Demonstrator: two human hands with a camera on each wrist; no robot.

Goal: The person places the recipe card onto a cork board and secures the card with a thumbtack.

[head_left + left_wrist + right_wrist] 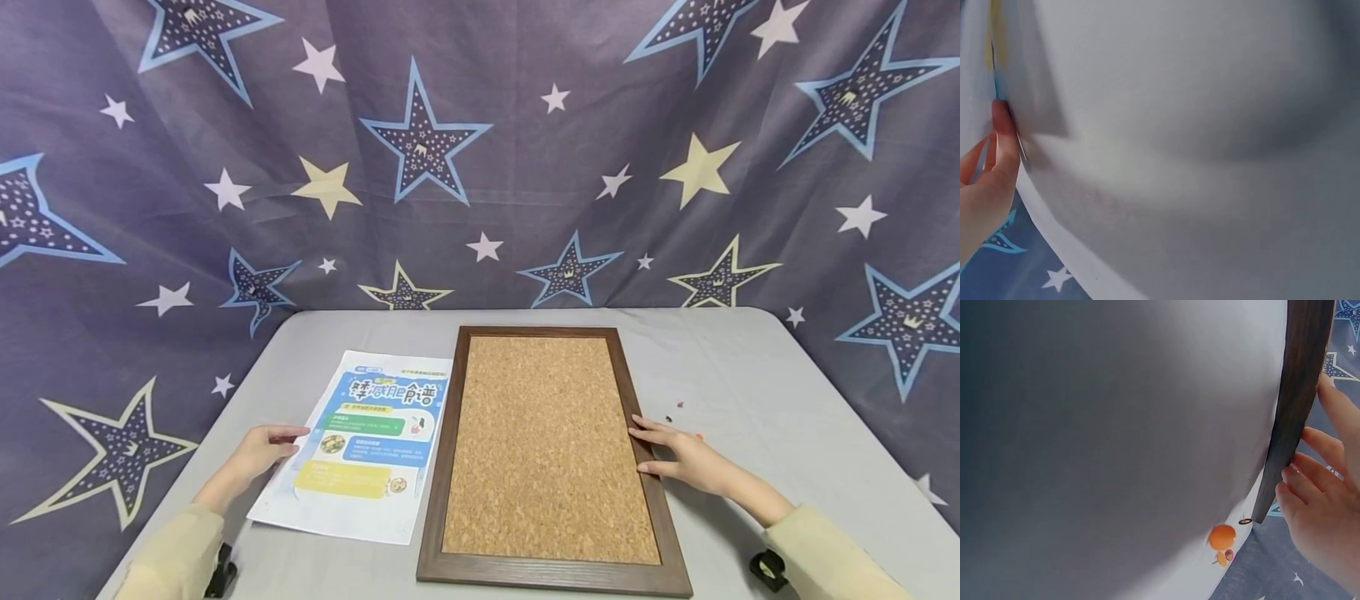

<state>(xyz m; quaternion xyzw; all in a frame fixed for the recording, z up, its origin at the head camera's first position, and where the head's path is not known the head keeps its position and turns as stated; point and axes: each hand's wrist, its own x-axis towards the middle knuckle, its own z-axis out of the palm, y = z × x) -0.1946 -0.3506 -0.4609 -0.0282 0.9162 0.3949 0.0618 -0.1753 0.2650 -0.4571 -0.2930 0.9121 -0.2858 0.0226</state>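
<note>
A cork board [551,450] with a dark brown wooden frame lies flat on the table. My right hand [690,458] rests its fairly straight fingertips on the frame's right side. In the right wrist view, those fingers [1310,481] lie along the frame's edge [1297,381]. Left of the board is a printed paper poster [356,450] with blue, green and yellow blocks. At its left edge is my left hand [255,458], fingers extended and touching the sheet. The left wrist view shows the left hand [994,175] against that thin edge.
Several small push pins lie right of the board, among them an orange pin [700,437], a pink one [680,405] and a dark one [669,418]. A grey cloth covers the table [750,375]. Behind and beside it hangs a star-patterned curtain [510,75].
</note>
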